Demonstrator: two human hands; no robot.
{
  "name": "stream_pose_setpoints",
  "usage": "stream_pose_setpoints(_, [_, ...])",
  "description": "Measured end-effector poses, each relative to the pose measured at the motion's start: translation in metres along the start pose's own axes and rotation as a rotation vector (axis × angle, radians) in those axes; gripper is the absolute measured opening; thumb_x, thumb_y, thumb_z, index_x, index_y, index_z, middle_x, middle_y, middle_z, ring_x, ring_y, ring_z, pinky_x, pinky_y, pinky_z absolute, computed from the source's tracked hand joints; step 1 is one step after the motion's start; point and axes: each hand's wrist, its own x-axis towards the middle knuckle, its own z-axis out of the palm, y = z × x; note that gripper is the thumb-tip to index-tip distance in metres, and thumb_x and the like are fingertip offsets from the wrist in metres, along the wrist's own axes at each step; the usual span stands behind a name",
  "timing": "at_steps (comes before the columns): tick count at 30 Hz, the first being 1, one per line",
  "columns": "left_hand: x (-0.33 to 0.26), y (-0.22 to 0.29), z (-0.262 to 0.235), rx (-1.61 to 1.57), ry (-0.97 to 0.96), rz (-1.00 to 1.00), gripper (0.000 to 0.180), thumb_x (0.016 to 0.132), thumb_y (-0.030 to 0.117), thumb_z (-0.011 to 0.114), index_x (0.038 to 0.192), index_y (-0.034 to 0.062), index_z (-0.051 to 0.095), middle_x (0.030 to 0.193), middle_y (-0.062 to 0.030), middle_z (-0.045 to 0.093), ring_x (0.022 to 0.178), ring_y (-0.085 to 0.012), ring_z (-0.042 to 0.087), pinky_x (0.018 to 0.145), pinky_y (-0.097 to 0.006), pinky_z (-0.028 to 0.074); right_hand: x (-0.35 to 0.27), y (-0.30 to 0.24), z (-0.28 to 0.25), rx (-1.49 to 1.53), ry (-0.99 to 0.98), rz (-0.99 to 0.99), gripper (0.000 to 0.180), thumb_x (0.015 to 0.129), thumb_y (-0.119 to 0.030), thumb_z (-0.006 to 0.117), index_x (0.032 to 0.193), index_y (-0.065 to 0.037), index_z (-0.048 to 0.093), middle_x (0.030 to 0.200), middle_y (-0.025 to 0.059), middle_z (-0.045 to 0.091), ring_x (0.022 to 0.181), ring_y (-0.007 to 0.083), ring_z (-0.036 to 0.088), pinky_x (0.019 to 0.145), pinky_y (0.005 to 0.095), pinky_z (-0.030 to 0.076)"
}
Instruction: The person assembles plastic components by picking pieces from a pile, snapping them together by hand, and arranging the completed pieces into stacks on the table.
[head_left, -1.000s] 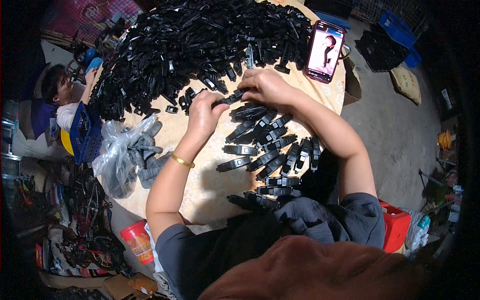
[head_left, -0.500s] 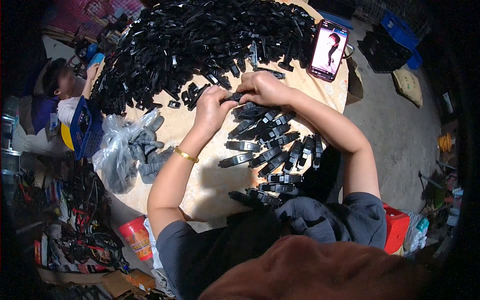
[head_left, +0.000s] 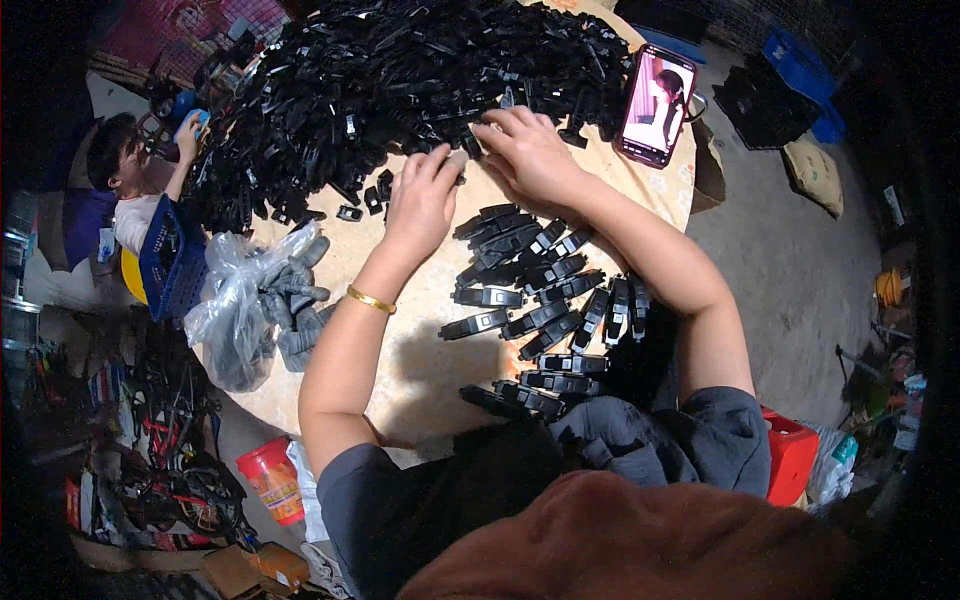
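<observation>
Big heap of black plastic-looking parts [head_left: 400, 90] across the top of the frame, more black pieces [head_left: 537, 318] fanned out just right of centre. Left hand [head_left: 420, 202] at upper centre near the heap's lower edge, fingers half-curled, can't tell if gripping anything. Right hand [head_left: 538, 160] just beside, fingers bent over the heap's edge, can't tell there either. Probably light, stiff, kinda slick; best pinched by the long sides, mid-body.

- Black parts [head_left: 488, 298] are seen as glossy plastic
- Bag [head_left: 232, 325] is made of crinkled plastic — shiny
- Bracelet [head_left: 371, 300] is seen as polished metal
- Grey gloves [head_left: 296, 286] are made of matt cloth
</observation>
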Motion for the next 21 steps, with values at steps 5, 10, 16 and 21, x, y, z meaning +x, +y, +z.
stream_pose_setpoints(5, [-0.002,0.005,-0.003,-0.053,-0.087,0.03,0.029,0.078,0.002,0.06,0.106,0.0055,0.06,0.106,-0.0119,0.058,0.1,-0.0309,0.053,0.087,-0.04,0.045,-0.004,0.021,0.005,-0.306,0.088,0.256,0.05,0.083,-0.029,0.064,0.127,-0.008,0.052,0.134,0.0214,0.044,0.122,0.037,0.044,0.097,0.0479,0.037])
stream_pose_setpoints(10, [-0.004,0.019,-0.008,-0.218,-0.099,0.018,0.027,0.076,0.003,0.061,0.103,0.0024,0.06,0.103,-0.0137,0.057,0.096,-0.0322,0.053,0.085,-0.039,0.045,-0.003,0.037,0.004,-0.288,0.036,0.273,0.038,0.084,-0.028,0.063,0.117,-0.008,0.061,0.128,0.018,0.052,0.117,0.0345,0.049,0.096,0.0462,0.039])
stream_pose_setpoints(16, [-0.005,0.025,-0.015,-0.391,-0.146,-0.087,0.022,0.075,0.003,0.065,0.096,0.0014,0.06,0.099,-0.0135,0.054,0.09,-0.0312,0.055,0.08,-0.038,0.046,-0.001,0.038,0.003,-0.055,0.041,0.202,0.023,0.077,-0.013,0.068,0.099,-0.008,0.067,0.106,0.0129,0.06,0.098,0.0323,0.058,0.085,0.0416,0.045])
stream_pose_setpoints(21, [-0.007,0.032,-0.01,-0.557,-0.076,-0.11,0.021,0.074,-0.005,0.061,0.094,0.0006,0.059,0.097,-0.0137,0.055,0.092,-0.0304,0.058,0.078,-0.035,0.048,0.0,0.042,-0.002,0.168,0.167,0.266,0.016,0.078,-0.013,0.067,0.092,-0.007,0.07,0.096,0.0129,0.065,0.085,0.0323,0.063,0.075,0.0414,0.051])
